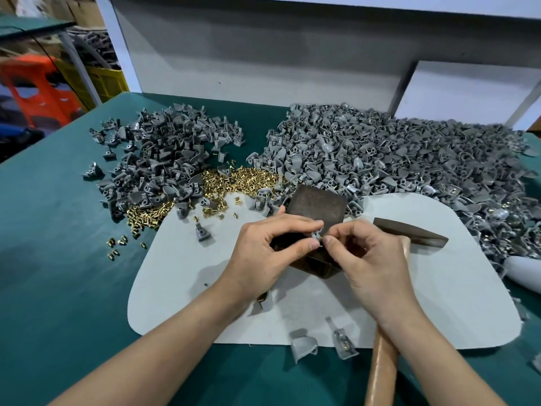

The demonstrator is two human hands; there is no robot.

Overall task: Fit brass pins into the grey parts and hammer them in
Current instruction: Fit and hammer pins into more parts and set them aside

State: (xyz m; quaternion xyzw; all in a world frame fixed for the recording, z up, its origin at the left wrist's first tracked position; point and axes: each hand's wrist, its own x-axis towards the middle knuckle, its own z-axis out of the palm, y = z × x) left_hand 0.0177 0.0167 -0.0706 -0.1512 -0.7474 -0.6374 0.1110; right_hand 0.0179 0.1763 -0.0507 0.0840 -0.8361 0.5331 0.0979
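Observation:
My left hand (272, 247) pinches a small grey part (317, 233) just above a dark rusty metal block (317, 208) at the middle of the pale mat (181, 276). My right hand (369, 259) meets it from the right, fingertips holding a brass pin (321, 238) against the part. The hammer lies under my right wrist, with its dark head (409, 235) to the right of the block and its wooden handle (382, 367) running toward me. Loose brass pins (243, 178) lie heaped beyond the mat.
A pile of grey parts (158, 159) lies at the back left and a larger pile (409, 159) at the back right. Single grey parts (303, 345) rest on the mat's near edge. A white wall closes the back of the green table (58, 259).

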